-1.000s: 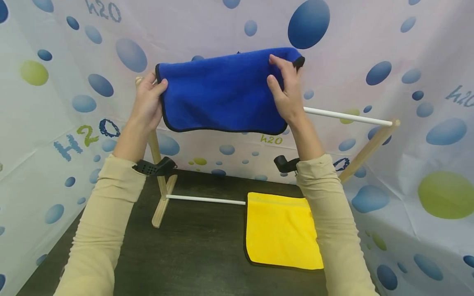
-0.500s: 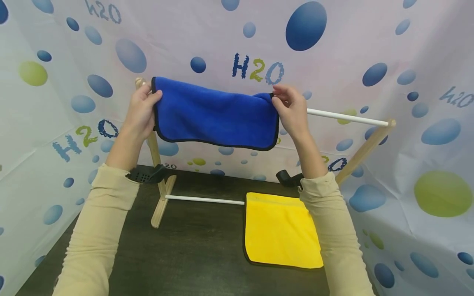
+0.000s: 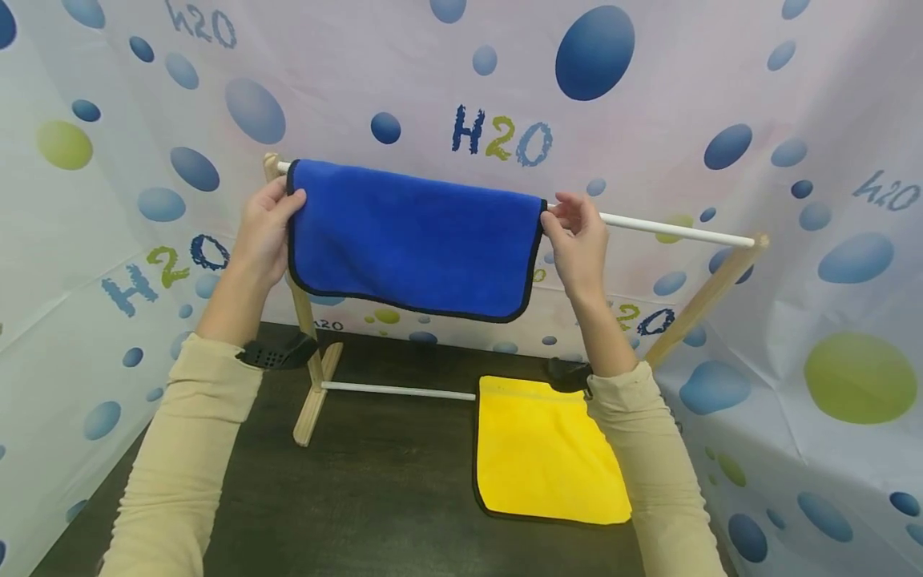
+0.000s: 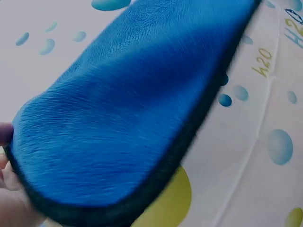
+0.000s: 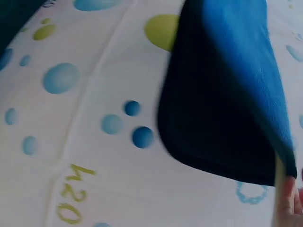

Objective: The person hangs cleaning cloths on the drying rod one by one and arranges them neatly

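Observation:
A blue cloth (image 3: 414,240) with black edging lies along the white top rail (image 3: 678,229) of a wooden rack, its front part hanging down. My left hand (image 3: 265,228) pinches the cloth's upper left edge, thumb in front. At the upper right corner, my right hand (image 3: 580,240) pinches the edge between thumb and fingers. The left wrist view shows the fuzzy blue cloth (image 4: 109,123) close up, with part of the hand at lower left. In the right wrist view, the cloth (image 5: 213,113) shows a dark inner side, and fingertips hold its corner at lower right.
A yellow cloth (image 3: 548,457) with black edging lies on the dark table (image 3: 360,497), partly under the right forearm. The rack has a left wooden post (image 3: 304,320), a right post (image 3: 710,300) and a white lower rail (image 3: 400,390). A printed curtain (image 3: 649,144) surrounds the table.
Both hands have lowered the blue cloth onto the top rail, its right end dropping furthest. My right hand's fingers, spread on the cloth a second ago, now pinch its corner.

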The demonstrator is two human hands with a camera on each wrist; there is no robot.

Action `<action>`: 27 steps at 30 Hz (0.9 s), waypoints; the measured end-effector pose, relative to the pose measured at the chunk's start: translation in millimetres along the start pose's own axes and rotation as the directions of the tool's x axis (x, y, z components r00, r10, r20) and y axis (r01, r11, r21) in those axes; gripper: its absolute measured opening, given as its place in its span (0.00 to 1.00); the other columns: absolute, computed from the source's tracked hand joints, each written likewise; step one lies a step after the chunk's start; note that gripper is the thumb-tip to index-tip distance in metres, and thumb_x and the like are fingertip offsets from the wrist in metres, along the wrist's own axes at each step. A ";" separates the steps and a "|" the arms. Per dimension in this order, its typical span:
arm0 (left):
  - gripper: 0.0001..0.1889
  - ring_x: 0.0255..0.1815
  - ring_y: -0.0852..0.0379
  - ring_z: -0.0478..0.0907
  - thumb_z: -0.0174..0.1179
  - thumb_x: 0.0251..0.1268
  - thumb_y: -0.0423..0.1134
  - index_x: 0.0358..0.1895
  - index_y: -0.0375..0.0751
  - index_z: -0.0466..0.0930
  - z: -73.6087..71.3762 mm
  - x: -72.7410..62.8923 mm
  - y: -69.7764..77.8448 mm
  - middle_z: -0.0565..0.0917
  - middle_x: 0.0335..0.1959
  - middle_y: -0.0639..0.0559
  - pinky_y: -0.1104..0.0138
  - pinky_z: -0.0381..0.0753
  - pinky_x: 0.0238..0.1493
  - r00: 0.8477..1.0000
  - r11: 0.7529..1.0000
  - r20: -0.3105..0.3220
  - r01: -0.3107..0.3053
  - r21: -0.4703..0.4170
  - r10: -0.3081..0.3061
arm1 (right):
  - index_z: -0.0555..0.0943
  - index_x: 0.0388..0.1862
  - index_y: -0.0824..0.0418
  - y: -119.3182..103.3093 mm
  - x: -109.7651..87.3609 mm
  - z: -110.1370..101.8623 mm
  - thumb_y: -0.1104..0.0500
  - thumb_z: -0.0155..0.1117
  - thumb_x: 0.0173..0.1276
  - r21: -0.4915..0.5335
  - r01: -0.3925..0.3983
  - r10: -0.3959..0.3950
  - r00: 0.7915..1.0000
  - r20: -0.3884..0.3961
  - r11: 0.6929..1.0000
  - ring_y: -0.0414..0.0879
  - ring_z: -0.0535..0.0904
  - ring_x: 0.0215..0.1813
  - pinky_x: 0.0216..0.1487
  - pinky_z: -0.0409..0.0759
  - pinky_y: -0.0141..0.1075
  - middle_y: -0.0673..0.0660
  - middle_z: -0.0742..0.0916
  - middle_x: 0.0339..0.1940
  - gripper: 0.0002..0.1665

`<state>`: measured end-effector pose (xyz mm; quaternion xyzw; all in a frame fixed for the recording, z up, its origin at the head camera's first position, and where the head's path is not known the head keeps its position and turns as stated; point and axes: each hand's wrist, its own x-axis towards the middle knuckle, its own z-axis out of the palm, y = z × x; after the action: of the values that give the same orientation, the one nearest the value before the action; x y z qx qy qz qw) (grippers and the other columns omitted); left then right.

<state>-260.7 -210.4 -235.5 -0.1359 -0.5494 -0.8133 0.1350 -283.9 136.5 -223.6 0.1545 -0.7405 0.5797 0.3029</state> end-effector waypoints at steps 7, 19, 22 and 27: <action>0.17 0.41 0.60 0.75 0.51 0.67 0.40 0.56 0.38 0.66 -10.7 -2.1 -6.7 0.75 0.44 0.52 0.76 0.76 0.43 0.996 0.993 0.058 0.065 0.100 -0.071 | 0.67 0.56 0.73 12.7 -19.0 4.0 0.60 0.56 0.66 0.017 -0.111 0.108 0.985 0.138 0.994 0.38 0.77 0.27 0.32 0.78 0.27 0.57 0.80 0.36 0.24; 0.17 0.43 0.58 0.71 0.49 0.67 0.37 0.58 0.40 0.67 -11.9 3.7 10.9 0.74 0.44 0.50 0.72 0.71 0.45 0.998 1.000 0.055 0.009 0.003 -0.009 | 0.63 0.66 0.63 -9.1 12.0 1.5 0.64 0.44 0.72 0.347 -0.135 -0.019 0.913 0.407 0.928 0.41 0.80 0.26 0.32 0.80 0.29 0.52 0.82 0.24 0.23; 0.19 0.43 0.57 0.71 0.49 0.67 0.37 0.61 0.41 0.66 -14.3 3.0 11.6 0.75 0.44 0.50 0.71 0.70 0.47 1.000 0.999 0.026 0.004 -0.047 -0.002 | 0.56 0.71 0.56 -12.0 10.7 3.4 0.63 0.43 0.72 0.314 -0.135 -0.019 0.897 0.442 0.940 0.41 0.81 0.28 0.34 0.80 0.30 0.52 0.83 0.27 0.28; 0.19 0.44 0.58 0.71 0.49 0.67 0.38 0.61 0.44 0.66 -23.6 -2.6 1.1 0.76 0.44 0.52 0.72 0.70 0.46 0.999 0.999 -0.020 0.038 0.021 -0.037 | 0.66 0.64 0.64 -3.6 -0.6 7.6 0.63 0.47 0.71 0.108 -0.094 0.042 0.914 0.404 0.990 0.38 0.72 0.20 0.22 0.69 0.26 0.48 0.81 0.22 0.23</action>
<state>-259.6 -232.6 -244.1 -0.1161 -0.5590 -0.8112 0.1265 -283.4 128.2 -222.4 0.2626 -0.7539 0.5913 0.1142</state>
